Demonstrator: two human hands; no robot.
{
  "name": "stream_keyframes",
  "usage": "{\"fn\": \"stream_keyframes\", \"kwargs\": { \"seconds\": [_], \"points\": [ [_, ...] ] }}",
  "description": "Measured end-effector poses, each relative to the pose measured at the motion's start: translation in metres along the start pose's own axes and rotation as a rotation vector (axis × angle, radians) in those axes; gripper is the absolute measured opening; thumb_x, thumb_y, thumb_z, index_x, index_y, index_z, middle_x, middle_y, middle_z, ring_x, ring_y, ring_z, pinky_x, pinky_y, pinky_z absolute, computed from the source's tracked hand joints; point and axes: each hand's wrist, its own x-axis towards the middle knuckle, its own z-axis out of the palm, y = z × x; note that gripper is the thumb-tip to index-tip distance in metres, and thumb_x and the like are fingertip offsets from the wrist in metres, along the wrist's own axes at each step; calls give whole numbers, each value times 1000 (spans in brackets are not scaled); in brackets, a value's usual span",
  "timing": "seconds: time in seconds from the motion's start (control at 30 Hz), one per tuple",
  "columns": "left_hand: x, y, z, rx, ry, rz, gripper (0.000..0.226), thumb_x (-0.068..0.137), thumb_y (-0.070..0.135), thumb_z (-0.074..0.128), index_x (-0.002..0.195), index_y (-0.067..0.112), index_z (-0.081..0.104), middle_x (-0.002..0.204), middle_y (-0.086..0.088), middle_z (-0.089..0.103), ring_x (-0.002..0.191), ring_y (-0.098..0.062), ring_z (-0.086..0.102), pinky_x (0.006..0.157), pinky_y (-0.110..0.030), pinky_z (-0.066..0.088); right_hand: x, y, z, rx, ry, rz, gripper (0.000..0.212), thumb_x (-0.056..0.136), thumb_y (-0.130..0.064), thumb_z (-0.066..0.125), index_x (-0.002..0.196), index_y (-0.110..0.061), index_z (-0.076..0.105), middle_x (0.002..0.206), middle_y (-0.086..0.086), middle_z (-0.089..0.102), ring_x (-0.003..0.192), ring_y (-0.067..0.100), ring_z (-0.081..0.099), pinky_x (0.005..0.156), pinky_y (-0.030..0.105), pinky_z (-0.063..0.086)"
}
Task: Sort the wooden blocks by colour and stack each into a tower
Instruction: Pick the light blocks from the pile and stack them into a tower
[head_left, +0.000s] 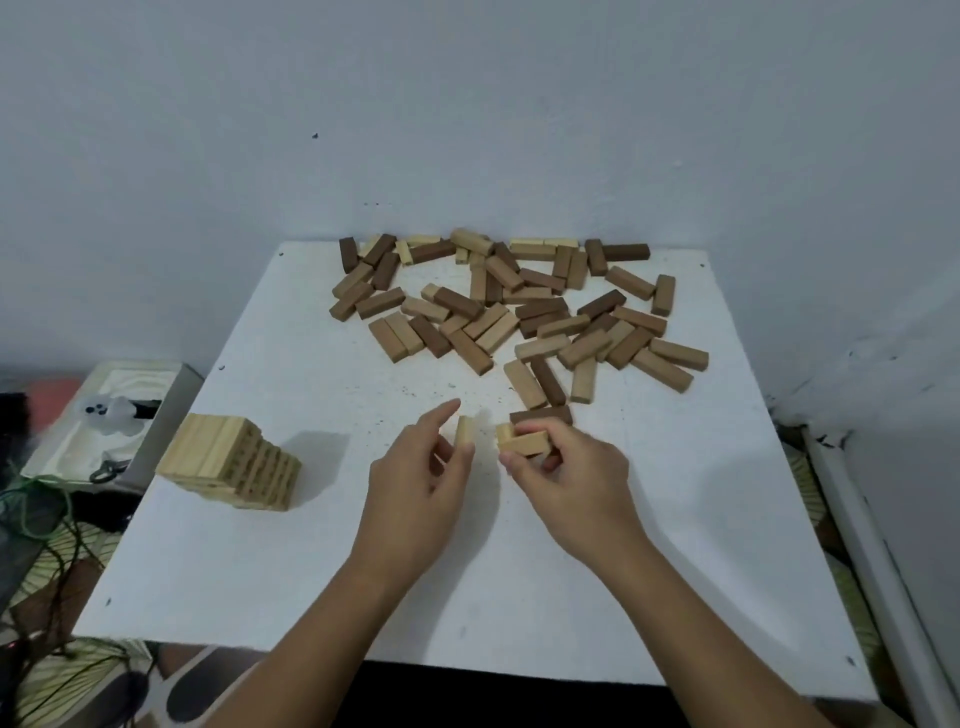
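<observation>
Between curled left hand (421, 467) and right hand (566, 467), pale blocks (524, 441) pinched, one upright.

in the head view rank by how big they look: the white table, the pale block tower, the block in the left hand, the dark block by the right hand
1. white table
2. pale block tower
3. dark block, partly hidden by the right hand
4. block in the left hand; the last two look close.

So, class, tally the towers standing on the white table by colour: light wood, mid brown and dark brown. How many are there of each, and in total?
Light towers: 1
Mid-brown towers: 0
Dark-brown towers: 0
Total: 1
The left hand pinches a light block. The right hand holds light blocks, not yet stacked.
</observation>
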Motion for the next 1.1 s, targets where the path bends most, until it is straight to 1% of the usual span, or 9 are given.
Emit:
{"fn": "stream_keyframes", "kwargs": {
  "seconds": [0.13,0.33,0.43,0.5,0.6,0.67,0.87,0.97,1.1],
  "points": [
    [-16,-26,10,107,-5,96,33,103,49,59,136,45,61,85,18,64,91,-5,62,96,-45,47,-13,13,2,-42,-39,-20,16,92,-45,72,106,-46,66,85,-26,69,95,-9,58,111,42,34],
    [-25,-34,18,223,59,221,30,99,46,61,126,39,72,82,22,60,92,-6,56,98,-40,36,-20,21,10,-205,-10,-121,18,98,-48,60,105,-39,74,93,-19,63,94,5,54,112,40,29],
    [-29,-38,17,231,71,242,30,93,52,61,117,42,75,90,19,59,98,-8,56,99,-37,32,-28,24,15,-217,72,-145,34,94,-55,52,108,-36,77,94,-16,50,94,10,46,98,36,39],
    [-31,-39,17,275,62,258,39,91,54,63,128,42,69,94,19,56,102,-9,54,99,-32,27,-30,25,16,-236,146,-126,41,93,-55,50,116,-35,77,95,-13,43,94,13,42,93,37,42],
    [-30,-38,17,388,-17,273,65,89,64,59,150,45,46,101,18,49,107,-8,44,104,-31,22,-30,23,16,-285,111,-97,48,99,-50,49,142,-32,61,90,-16,48,96,13,49,112,44,36],
    [-28,-40,18,435,-75,283,73,89,71,56,155,48,36,103,18,43,107,-9,38,105,-31,23,-30,23,16,-296,81,-107,52,102,-48,52,151,-30,50,88,-17,53,96,11,53,120,39,25],
    [-26,-44,20,339,-54,309,46,93,62,63,137,48,60,100,18,47,100,-10,44,102,-36,34,-35,21,18,-237,144,-171,23,98,-44,59,107,-34,78,83,-13,56,85,15,54,104,43,39],
    [-24,-44,19,273,-50,338,40,89,58,71,128,47,68,98,18,52,98,-8,49,101,-38,37,-32,21,17,-227,127,-188,24,101,-45,59,114,-37,77,82,-16,52,83,9,49,102,42,40],
    [-25,-42,17,191,-83,324,60,76,68,80,131,46,68,99,20,57,101,-3,50,98,-25,35,-29,23,16,-259,105,-193,29,104,-42,55,126,-34,73,84,-20,45,81,1,44,112,43,33]
  ]
}}
